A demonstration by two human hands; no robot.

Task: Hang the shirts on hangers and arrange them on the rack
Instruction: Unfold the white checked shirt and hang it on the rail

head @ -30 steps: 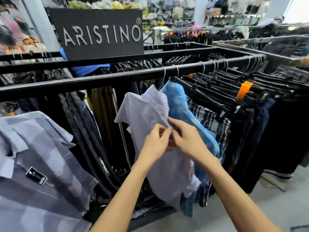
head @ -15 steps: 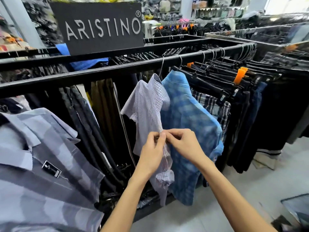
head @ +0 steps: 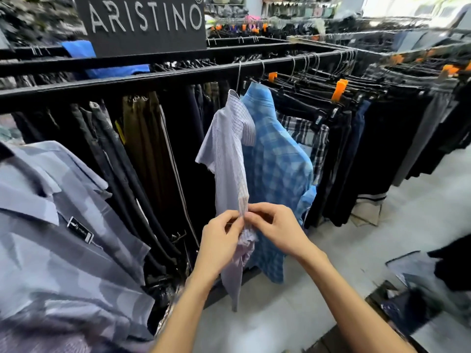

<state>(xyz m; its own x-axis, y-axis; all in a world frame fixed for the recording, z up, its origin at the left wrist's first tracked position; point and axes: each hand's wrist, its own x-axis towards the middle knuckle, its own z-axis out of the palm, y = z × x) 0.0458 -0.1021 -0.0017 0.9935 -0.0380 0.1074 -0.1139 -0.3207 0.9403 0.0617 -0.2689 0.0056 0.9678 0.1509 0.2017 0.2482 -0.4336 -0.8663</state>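
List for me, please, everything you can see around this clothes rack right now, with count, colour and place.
white checked shirt: one, pale, on a wire hanger, rack middle.
blue checked shirt: one, just right of it, hanging.
rack rail: one, black, across the view.
sign: one, dark with pale letters, above the rail.
grey-blue shirt: one, lower left foreground, with a small tag.
dark trousers: many, uncounted, along the rail, right.
orange size clips: several, on the right hangers.
left hand: grip pinching the white shirt's front edge.
right hand: pinching the same edge.
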